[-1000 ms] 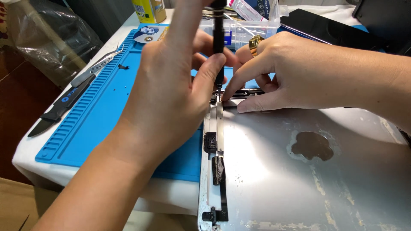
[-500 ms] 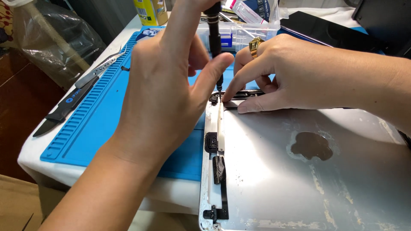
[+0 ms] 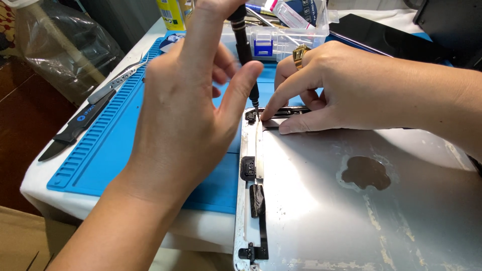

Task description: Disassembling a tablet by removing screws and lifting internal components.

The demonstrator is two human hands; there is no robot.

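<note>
So the left hand has a slim black precision screwdriver standing nearly upright, grip closed around the handle with the thumb pressed on one side and the fingers wrapped round the other, index fingertip up top out of frame. The driver's tip sits right down at the top-left corner of the bare silver aluminium tablet back shell, where there's a small black bracket along the edge.

The right hand, wearing a chunky gold ring, isn't gripping anything. It's just pressing down flat on the shell, index fingertip touching just beside the driver tip and another finger laid along the top edge below it.

The shell lies inside-up on the worktop, partly overlapping a blue silicone repair mat with ridged edges. Down the shell's left edge there's a thin black flex strip with a couple of small black components on it, and a dark patch in the middle of the metal.

Off to the left on the mat: a black flat pry tool and metal tweezers next to it. Behind the hands sits a clear plastic parts box, a yellow bottle, and a dark glass panel to the right.
</note>
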